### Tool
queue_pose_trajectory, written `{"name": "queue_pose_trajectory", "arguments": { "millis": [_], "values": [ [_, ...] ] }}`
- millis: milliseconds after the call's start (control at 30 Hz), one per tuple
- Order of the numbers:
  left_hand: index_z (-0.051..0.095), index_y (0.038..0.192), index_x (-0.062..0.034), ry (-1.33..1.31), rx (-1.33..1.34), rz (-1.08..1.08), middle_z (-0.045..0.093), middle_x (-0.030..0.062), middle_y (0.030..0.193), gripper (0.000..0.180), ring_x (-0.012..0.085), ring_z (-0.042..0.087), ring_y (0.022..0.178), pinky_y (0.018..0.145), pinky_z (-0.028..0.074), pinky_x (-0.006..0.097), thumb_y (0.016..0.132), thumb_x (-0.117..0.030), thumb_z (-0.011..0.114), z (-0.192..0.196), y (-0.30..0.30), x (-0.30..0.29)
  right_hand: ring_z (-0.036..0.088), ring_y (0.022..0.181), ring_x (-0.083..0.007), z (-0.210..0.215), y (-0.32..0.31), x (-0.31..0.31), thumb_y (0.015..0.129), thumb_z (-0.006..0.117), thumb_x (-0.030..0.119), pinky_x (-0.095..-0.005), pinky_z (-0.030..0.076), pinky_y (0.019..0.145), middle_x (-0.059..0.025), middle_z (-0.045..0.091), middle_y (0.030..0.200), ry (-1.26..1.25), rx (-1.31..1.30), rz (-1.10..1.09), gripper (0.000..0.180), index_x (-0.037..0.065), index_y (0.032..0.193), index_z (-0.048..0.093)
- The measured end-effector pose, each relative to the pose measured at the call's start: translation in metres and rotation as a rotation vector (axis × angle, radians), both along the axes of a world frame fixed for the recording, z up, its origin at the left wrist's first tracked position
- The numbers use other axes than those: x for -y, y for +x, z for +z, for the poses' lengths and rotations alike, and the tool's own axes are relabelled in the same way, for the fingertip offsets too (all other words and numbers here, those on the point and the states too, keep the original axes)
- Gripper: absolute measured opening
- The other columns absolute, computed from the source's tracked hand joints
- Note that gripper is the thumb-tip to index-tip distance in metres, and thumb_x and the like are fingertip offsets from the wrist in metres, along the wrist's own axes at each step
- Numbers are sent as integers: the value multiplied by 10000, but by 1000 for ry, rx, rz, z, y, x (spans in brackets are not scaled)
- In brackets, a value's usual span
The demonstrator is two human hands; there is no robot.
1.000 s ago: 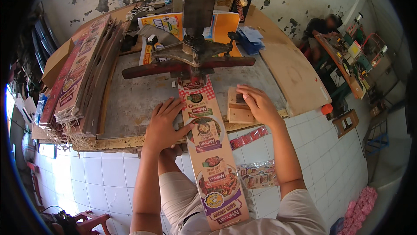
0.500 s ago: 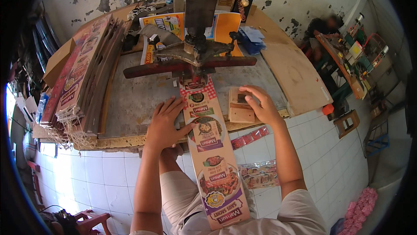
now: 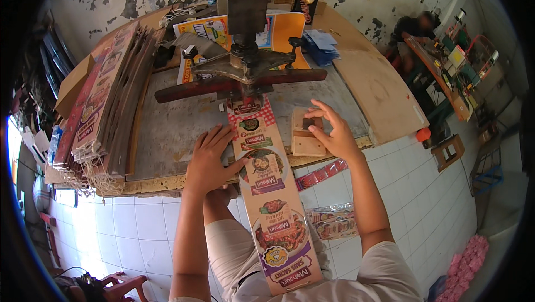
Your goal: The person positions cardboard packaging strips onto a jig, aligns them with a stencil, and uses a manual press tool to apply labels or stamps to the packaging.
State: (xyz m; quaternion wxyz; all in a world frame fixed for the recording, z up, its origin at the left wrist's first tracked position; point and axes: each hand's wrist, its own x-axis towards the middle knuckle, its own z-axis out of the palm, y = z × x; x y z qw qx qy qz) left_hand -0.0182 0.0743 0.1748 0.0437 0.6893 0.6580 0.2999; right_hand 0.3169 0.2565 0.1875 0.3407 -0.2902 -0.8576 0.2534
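Observation:
A long printed cardboard strip (image 3: 266,193) runs from under the press head (image 3: 245,81) across the table edge and down over my lap. My left hand (image 3: 210,160) lies with fingers spread on the table at the strip's left edge, the thumb resting on the strip. To the right of the strip stands a small wooden box (image 3: 308,146) with a dark part on its top. My right hand (image 3: 332,134) is at that box with fingers parted and raised, the thumb near the dark part. Whether a fingertip touches the box I cannot tell. The strip's far end is hidden beneath the press.
Stacked printed cardboard strips (image 3: 106,95) with strings lean on the table's left side. Orange printed sheets (image 3: 288,37) and blue packets (image 3: 321,45) lie behind the press. Sachet strips (image 3: 333,221) are on the tiled floor. Another person (image 3: 413,29) sits at a bench at the right.
My right hand's index finger has lifted away from the wooden box and the fingers have spread. My left hand and the strip stay in place; the whole view has shifted slightly.

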Motion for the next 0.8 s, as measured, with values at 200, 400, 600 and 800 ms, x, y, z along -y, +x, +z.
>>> {"name": "queue_pose_trajectory", "arguments": {
  "millis": [200, 400, 600, 800],
  "values": [
    [673, 1531, -57, -5, -9, 2, 608, 151, 1650, 806, 343, 471, 1611, 1350, 332, 554, 897, -505, 888, -2, 0, -1, 619, 1433, -321, 0, -1, 3, 1053, 741, 111, -490, 434, 1253, -54, 761, 1443, 24, 18, 12, 687, 138, 1688, 481],
    [668, 1544, -67, -13, -2, 5, 602, 145, 1659, 816, 340, 470, 1612, 1352, 327, 553, 893, -507, 890, 0, 0, -1, 626, 1417, -312, -2, 2, 1, 1052, 737, 108, -490, 431, 1253, -45, 763, 1440, 11, 30, 24, 684, 151, 1687, 487],
    [667, 1550, -81, -12, -11, 9, 601, 140, 1661, 818, 337, 471, 1612, 1353, 326, 550, 892, -514, 888, -1, -1, 0, 620, 1419, -312, 0, 1, 2, 1040, 752, 100, -489, 424, 1257, -51, 760, 1427, -11, 30, 19, 704, 153, 1689, 485],
    [666, 1550, -75, -12, -17, 8, 602, 143, 1659, 825, 338, 473, 1611, 1352, 324, 552, 892, -519, 889, -3, -1, -1, 570, 1476, -349, -2, 0, 4, 974, 848, 139, -508, 376, 1277, -113, 666, 1550, 121, -39, -64, 851, 142, 1716, 433]
  ]
}}
